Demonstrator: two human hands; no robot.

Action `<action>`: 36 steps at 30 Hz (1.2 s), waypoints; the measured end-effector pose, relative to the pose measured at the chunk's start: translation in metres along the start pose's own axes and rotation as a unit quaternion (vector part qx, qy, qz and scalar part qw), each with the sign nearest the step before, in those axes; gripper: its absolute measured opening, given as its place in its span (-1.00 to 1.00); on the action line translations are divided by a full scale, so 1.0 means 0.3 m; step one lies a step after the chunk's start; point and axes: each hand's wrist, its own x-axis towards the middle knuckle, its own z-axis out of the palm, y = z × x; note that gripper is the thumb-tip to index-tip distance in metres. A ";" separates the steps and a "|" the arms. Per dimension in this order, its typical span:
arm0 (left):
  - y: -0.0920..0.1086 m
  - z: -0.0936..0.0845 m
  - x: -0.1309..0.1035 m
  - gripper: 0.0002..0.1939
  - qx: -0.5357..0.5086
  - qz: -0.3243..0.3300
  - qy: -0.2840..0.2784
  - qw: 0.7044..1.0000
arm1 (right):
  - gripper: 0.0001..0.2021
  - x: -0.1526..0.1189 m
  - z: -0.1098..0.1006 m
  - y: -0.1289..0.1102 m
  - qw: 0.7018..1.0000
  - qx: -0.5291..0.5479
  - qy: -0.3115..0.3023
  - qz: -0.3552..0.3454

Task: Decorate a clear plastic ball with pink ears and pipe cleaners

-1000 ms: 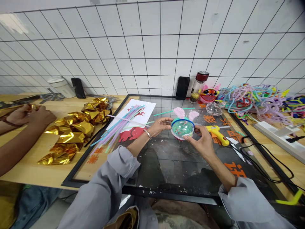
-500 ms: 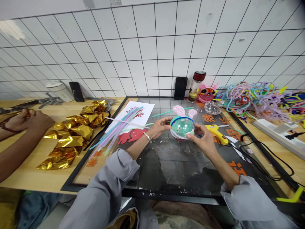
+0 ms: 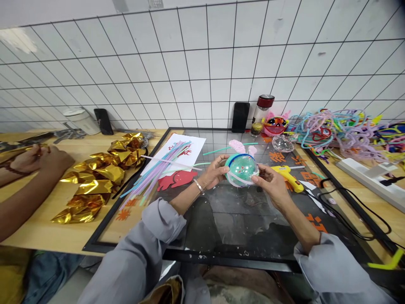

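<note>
Between my two hands is a clear plastic ball (image 3: 243, 169) with teal inside, a blue rim and fuzzy pink ears on top. My left hand (image 3: 217, 172) grips its left side, thumb toward me. On the right edge, my right hand (image 3: 269, 181) pinches it between thumb and fingers. The ball is held above the dark glass board (image 3: 221, 223). Just right of my right hand lies a yellow glue gun (image 3: 289, 179). Left of my left hand are pastel pipe cleaners (image 3: 158, 169) and a red paper cutout (image 3: 177, 180).
A co-worker's hands (image 3: 41, 158) are at the far left, beside crumpled gold foil (image 3: 98, 181). At the back stand a phone (image 3: 240, 117), a red-lidded bottle (image 3: 261, 116) and a pink craft figure (image 3: 276, 124). Tangled pipe cleaners (image 3: 344, 131) and a power strip (image 3: 373, 181) lie right.
My hands have tilted and turned the ball slightly, so more of its clear dome faces me. The pink ears have shifted a little left. Both hands keep their hold.
</note>
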 end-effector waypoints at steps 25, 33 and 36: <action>-0.050 -0.032 -0.011 -0.50 -0.080 -0.007 -0.004 0.997 | -0.34 -0.025 0.020 -0.020 0.998 0.046 -0.019 -0.025; -0.053 -0.066 -0.012 -0.46 -0.089 -0.032 0.007 0.995 | -0.35 -0.034 0.031 -0.027 0.998 0.038 -0.012 -0.048; -0.057 -0.080 -0.012 -0.49 -0.090 -0.037 0.021 0.995 | -0.38 -0.038 0.032 -0.029 0.998 0.039 -0.012 -0.052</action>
